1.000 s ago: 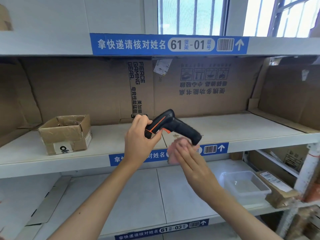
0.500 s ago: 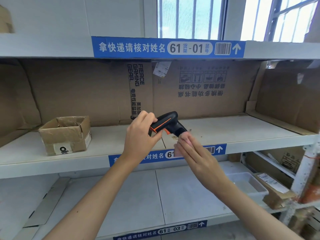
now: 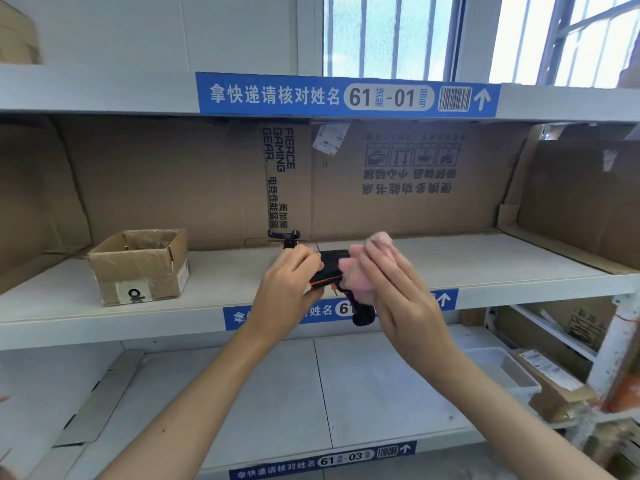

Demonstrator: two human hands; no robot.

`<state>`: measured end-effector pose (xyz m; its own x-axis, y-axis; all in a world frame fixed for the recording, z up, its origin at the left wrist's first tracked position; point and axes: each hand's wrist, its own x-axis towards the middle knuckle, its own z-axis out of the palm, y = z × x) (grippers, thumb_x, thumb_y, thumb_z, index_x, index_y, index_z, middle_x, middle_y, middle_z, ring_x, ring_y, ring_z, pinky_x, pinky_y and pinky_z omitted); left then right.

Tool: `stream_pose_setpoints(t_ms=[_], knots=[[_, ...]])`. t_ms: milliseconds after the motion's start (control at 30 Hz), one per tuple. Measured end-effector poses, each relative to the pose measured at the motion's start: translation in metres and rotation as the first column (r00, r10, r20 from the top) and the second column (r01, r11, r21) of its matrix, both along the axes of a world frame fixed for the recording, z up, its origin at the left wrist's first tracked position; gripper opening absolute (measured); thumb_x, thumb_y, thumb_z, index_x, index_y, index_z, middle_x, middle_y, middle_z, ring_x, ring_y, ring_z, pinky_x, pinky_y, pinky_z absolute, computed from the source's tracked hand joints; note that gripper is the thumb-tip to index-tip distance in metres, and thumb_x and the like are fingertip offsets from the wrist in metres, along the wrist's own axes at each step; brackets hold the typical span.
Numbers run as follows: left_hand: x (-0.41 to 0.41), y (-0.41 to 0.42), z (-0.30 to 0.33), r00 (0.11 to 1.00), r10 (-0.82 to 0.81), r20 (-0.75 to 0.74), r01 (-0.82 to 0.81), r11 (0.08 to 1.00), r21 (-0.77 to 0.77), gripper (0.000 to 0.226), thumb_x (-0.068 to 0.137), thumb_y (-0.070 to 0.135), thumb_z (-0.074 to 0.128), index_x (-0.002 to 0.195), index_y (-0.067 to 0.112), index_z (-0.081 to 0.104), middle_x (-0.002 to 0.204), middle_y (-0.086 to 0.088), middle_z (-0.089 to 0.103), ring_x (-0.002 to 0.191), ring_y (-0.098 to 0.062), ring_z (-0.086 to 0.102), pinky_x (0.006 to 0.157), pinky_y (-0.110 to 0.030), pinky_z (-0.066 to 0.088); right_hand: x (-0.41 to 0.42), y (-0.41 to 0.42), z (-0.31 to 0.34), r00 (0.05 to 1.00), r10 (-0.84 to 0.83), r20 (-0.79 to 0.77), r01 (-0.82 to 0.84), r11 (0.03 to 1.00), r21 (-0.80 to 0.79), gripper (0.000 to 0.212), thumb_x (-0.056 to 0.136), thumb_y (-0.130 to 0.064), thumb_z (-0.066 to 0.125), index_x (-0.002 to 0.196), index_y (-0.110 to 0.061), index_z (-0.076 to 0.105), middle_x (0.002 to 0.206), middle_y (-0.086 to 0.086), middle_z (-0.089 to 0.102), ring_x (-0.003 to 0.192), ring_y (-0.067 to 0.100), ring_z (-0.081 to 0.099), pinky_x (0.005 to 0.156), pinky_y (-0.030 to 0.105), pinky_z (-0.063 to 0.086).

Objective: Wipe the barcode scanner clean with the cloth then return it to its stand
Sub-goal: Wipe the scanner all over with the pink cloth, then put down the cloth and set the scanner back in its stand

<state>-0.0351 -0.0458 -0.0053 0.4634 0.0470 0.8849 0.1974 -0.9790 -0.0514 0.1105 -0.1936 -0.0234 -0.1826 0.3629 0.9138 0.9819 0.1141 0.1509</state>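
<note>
A black barcode scanner (image 3: 331,268) with an orange stripe is held in front of the middle shelf, head up and handle (image 3: 363,314) pointing down. My left hand (image 3: 290,278) grips its head from the left. My right hand (image 3: 388,289) presses a pink cloth (image 3: 367,268) against the scanner's right side, hiding part of the body. A small black stand (image 3: 286,237) sits on the middle shelf just behind my left hand, against the cardboard backing.
An open cardboard box (image 3: 138,266) stands on the middle shelf (image 3: 485,265) at the left. Flattened cardboard lines the shelf's back and sides. On the lower shelf at the right are a clear plastic tray (image 3: 498,370) and a labelled parcel (image 3: 550,382).
The scanner has been turned so its handle now points down instead of out to the right. My right hand with the cloth has moved up from the handle end to the scanner's body.
</note>
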Motion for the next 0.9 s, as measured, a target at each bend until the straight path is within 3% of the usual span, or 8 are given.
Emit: stream_pose_setpoints(t_ms=[133,233,367,500,567,700,800,900], knots=[[-0.001,-0.003,-0.001,0.999,-0.033,-0.001,0.033,0.997,0.069,0.031,0.067,-0.002,0.082,0.088,0.002,0.06,0.097,-0.013,0.063,0.092,-0.03,0.059,0.077,-0.037,0.051,-0.002,0.006,-0.002,1.0,-0.003,0.02,0.005,0.995,-0.101,0.036,0.099,0.003,0.05,0.135,0.005,0.055,0.146,0.016,0.05,0.141,0.034,0.041,0.116,0.044,0.037],[-0.007,-0.003,-0.004,0.999,-0.035,-0.013,0.036,0.995,0.096,0.041,0.062,-0.006,0.082,0.09,0.006,0.055,0.098,-0.014,0.065,0.095,-0.033,0.06,0.077,-0.039,0.053,0.007,0.001,-0.018,0.999,-0.008,-0.043,0.003,0.994,-0.108,0.038,0.106,-0.014,0.037,0.128,0.003,0.062,0.14,0.014,0.056,0.133,0.031,0.049,0.112,0.042,0.042],[-0.015,-0.003,-0.001,0.999,-0.032,0.037,0.032,0.999,-0.009,0.043,0.063,-0.004,0.082,0.093,0.006,0.054,0.1,-0.014,0.062,0.094,-0.03,0.059,0.073,-0.038,0.055,0.014,-0.004,-0.038,0.975,-0.017,-0.22,-0.012,0.991,-0.131,0.038,0.089,0.008,0.064,0.126,0.0,0.065,0.136,0.012,0.061,0.129,0.03,0.055,0.102,0.051,0.049],[-0.015,0.0,0.007,0.999,-0.018,0.033,0.019,1.0,-0.01,0.035,0.066,-0.004,0.082,0.094,0.001,0.062,0.102,-0.014,0.063,0.097,-0.03,0.061,0.079,-0.037,0.055,0.01,-0.003,-0.027,0.912,0.096,-0.398,-0.076,0.995,0.066,0.042,0.092,0.011,0.051,0.132,-0.001,0.061,0.144,0.0,0.052,0.131,0.027,0.054,0.102,0.05,0.049],[-0.012,-0.001,0.009,0.998,-0.033,0.046,0.034,0.999,-0.02,0.035,0.066,-0.004,0.083,0.093,0.0,0.062,0.103,-0.014,0.064,0.099,-0.029,0.062,0.081,-0.034,0.054,0.005,0.001,-0.018,0.933,0.132,-0.333,-0.106,0.99,0.096,0.041,0.095,0.005,0.046,0.134,0.001,0.057,0.148,0.002,0.049,0.133,0.03,0.051,0.103,0.048,0.048],[-0.012,0.0,0.014,0.983,-0.078,0.164,0.094,0.992,-0.087,0.031,0.068,-0.002,0.082,0.089,0.0,0.06,0.102,-0.012,0.063,0.102,-0.021,0.061,0.081,-0.027,0.052,0.007,0.008,-0.023,0.994,0.088,-0.072,-0.094,0.992,-0.085,0.037,0.098,-0.006,0.047,0.132,0.001,0.059,0.147,0.011,0.05,0.138,0.031,0.045,0.115,0.04,0.038],[-0.02,0.009,0.018,0.984,-0.044,0.172,0.061,0.994,-0.094,0.032,0.069,-0.004,0.082,0.091,0.002,0.059,0.104,-0.01,0.062,0.105,-0.022,0.062,0.081,-0.031,0.054,0.024,0.003,-0.039,0.993,0.072,-0.091,-0.089,0.975,-0.203,0.037,0.094,-0.011,0.048,0.126,-0.002,0.066,0.139,0.006,0.058,0.13,0.027,0.053,0.105,0.046,0.049],[-0.027,0.019,0.018,0.983,-0.019,0.184,0.043,0.991,-0.127,0.031,0.073,-0.001,0.08,0.093,0.003,0.057,0.107,-0.009,0.061,0.102,-0.015,0.058,0.079,-0.02,0.05,0.04,-0.002,-0.037,0.978,0.049,-0.204,-0.086,0.98,-0.179,0.038,0.093,-0.014,0.049,0.126,-0.004,0.066,0.137,0.004,0.059,0.125,0.025,0.057,0.104,0.042,0.049]])
